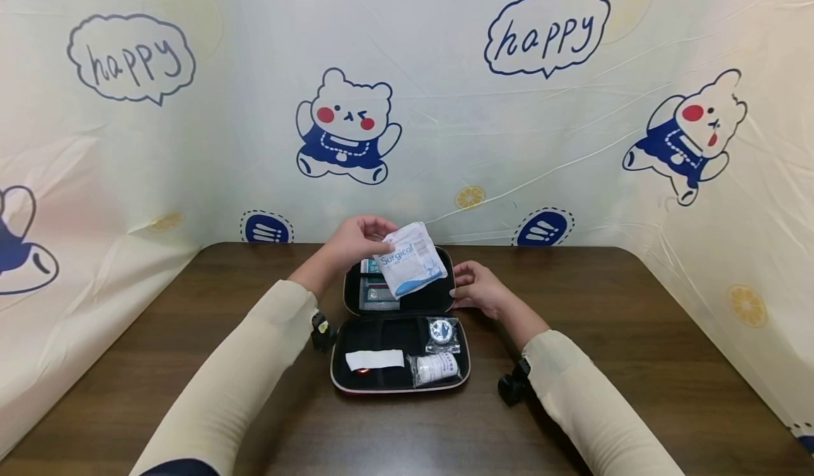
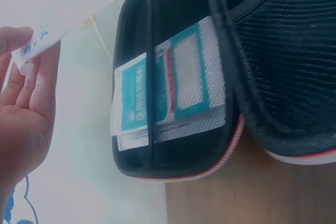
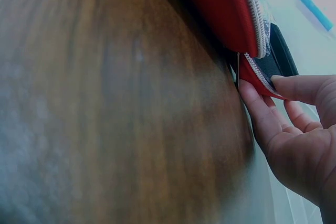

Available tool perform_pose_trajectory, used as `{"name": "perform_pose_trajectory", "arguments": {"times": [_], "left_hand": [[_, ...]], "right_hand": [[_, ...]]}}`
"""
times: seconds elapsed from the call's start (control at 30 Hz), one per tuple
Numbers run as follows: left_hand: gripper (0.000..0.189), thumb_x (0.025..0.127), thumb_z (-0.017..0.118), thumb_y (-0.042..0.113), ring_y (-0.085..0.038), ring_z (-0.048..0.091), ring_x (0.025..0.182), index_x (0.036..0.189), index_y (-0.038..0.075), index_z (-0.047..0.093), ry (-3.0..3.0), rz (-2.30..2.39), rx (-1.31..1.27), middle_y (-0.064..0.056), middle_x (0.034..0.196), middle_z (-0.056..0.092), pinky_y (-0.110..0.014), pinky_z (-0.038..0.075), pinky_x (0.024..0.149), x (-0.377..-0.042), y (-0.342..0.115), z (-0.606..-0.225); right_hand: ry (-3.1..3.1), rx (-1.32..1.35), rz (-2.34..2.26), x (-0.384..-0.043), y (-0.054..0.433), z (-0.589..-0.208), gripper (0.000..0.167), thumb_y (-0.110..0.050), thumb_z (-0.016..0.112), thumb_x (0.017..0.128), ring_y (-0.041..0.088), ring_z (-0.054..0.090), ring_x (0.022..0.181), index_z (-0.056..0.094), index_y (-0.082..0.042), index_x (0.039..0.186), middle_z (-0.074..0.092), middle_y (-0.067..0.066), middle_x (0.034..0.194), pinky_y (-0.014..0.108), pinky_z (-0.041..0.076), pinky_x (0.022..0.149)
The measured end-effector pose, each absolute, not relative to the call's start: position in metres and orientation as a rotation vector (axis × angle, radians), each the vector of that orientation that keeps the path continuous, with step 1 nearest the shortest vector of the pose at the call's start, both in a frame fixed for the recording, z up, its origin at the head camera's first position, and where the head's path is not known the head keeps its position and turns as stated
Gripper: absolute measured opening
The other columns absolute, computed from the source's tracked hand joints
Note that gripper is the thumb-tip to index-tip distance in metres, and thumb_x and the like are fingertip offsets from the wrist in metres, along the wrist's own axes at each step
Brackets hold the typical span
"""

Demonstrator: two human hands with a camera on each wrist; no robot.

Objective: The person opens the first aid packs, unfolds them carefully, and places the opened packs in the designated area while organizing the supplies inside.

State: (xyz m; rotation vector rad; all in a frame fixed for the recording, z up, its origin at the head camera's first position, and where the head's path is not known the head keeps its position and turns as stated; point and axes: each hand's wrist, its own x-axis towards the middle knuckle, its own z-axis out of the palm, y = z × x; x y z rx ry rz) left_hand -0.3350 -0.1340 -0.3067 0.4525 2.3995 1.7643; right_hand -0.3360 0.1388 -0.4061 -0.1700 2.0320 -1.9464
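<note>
A white packet [image 1: 415, 264] printed "Surgical" is pinched between the thumb and fingers of my left hand [image 1: 357, 244], above the lid half of a zippered case [image 1: 384, 331]. The case lies unfolded, black inside and red outside in the right wrist view. My right hand [image 1: 481, 291] grips the lid's right edge, thumb [image 3: 299, 86] on top and fingers underneath. Teal-and-white flat packets [image 2: 184, 77] sit behind mesh and a strap in the lid. In the near half are a wrapped white roll [image 1: 437, 368], a round item in clear wrap [image 1: 441, 332] and a white strip [image 1: 374, 360].
The case stands on a dark brown wooden table [image 1: 591, 306], towards its far edge. Behind the table hangs a pale printed curtain [image 1: 432, 130] with bears and "happy" bubbles. A small black device is strapped to each wrist.
</note>
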Motion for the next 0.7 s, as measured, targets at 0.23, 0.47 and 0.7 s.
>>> {"name": "perform_pose_trajectory", "arguments": {"times": [0.23, 0.47, 0.7], "left_hand": [[0.033, 0.088, 0.07, 0.001, -0.029, 0.062, 0.1, 0.12, 0.005, 0.065, 2.383, 1.885, 0.36, -0.013, 0.116, 0.065, -0.038, 0.055, 0.087, -0.349, -0.138, -0.299], [0.033, 0.088, 0.071, 0.002, -0.029, 0.06, 0.101, 0.12, 0.006, 0.066, 2.397, 1.884, 0.336, -0.013, 0.116, 0.065, -0.034, 0.056, 0.086, -0.361, -0.138, -0.301], [0.032, 0.088, 0.07, 0.002, -0.026, 0.061, 0.102, 0.119, 0.007, 0.066, 2.436, 1.854, 0.332, -0.011, 0.115, 0.065, -0.035, 0.055, 0.086, -0.372, -0.132, -0.308]], "right_hand": [[2.041, -0.167, -1.936, -0.338, 0.139, -0.407, 0.051, 0.017, 0.059, 0.085, 0.026, 0.065, 0.083, 0.039, 0.002, 0.129, 0.057, 0.025, 0.115, 0.043, 0.058, 0.076], [2.044, -0.17, -1.938, -0.338, 0.139, -0.407, 0.05, 0.017, 0.059, 0.085, 0.026, 0.065, 0.082, 0.039, 0.002, 0.129, 0.058, 0.025, 0.114, 0.043, 0.058, 0.075], [2.036, -0.183, -1.951, -0.338, 0.139, -0.408, 0.05, 0.018, 0.059, 0.084, 0.025, 0.065, 0.081, 0.04, 0.003, 0.128, 0.058, 0.025, 0.112, 0.043, 0.059, 0.074]]}}
